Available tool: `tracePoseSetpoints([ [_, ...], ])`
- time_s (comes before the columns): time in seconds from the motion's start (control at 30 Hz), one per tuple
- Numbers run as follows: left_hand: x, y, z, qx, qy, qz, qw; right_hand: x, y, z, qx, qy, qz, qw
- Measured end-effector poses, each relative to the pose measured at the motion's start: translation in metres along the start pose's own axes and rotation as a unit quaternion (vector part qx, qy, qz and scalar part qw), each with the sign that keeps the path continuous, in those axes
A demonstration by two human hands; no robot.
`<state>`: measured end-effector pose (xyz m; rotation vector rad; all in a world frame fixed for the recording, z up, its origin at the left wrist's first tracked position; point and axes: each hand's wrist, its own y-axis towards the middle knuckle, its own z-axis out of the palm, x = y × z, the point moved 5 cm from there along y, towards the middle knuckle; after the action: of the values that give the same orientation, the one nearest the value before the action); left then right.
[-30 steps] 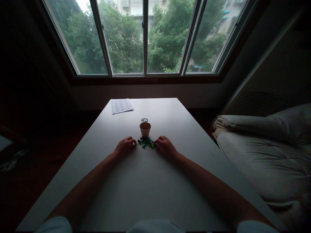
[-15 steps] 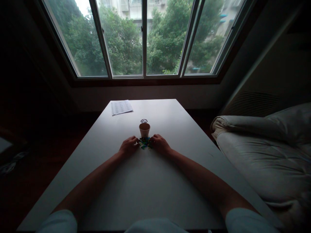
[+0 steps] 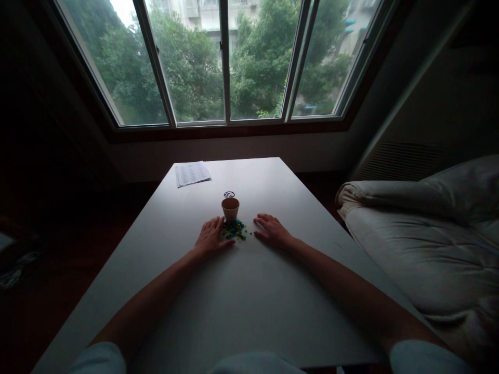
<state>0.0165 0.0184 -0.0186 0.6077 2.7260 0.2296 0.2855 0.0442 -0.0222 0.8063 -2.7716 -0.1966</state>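
Note:
A pile of small green, blue and yellow beads [image 3: 235, 228] lies loose on the white table [image 3: 234, 301], just in front of a brown paper cup [image 3: 230, 210]. The cup stands upright with its mouth up. At the pile's left edge my left hand [image 3: 211, 235] rests flat with the thumb stretched along its near side. My right hand [image 3: 272, 229] lies on the tabletop a little to the right, apart from the pile, fingers spread. Neither hand holds anything that I can see. Behind the cup is a small dark ring-shaped item [image 3: 229, 194], too small to name.
Printed sheets of paper [image 3: 192, 174] lie at the table's far left corner. On the right, a pale padded cushion or folded bedding [image 3: 413, 239] runs alongside the table. Beyond the far edge is a wide window [image 3: 226, 67].
Both hands have opened from a pinched pose at the pile. My right hand has moved away to the right; my left now lies flatter, thumb extended. The beads look more spread out.

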Motion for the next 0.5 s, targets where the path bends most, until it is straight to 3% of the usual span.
tracePoseSetpoints([
  [0.13, -0.007, 0.004, 0.016, 0.014, 0.002, -0.041, 0.999, 0.003, 0.006, 0.010, 0.040, -0.024, 0.033, 0.998],
  [0.37, -0.017, 0.005, 0.023, 0.009, -0.002, -0.072, 0.997, 0.027, 0.022, 0.024, 0.020, -0.015, 0.127, 0.992],
  [0.5, -0.022, 0.004, 0.020, -0.012, -0.004, -0.067, 0.998, 0.040, 0.030, 0.027, 0.007, -0.001, 0.103, 0.995],
])
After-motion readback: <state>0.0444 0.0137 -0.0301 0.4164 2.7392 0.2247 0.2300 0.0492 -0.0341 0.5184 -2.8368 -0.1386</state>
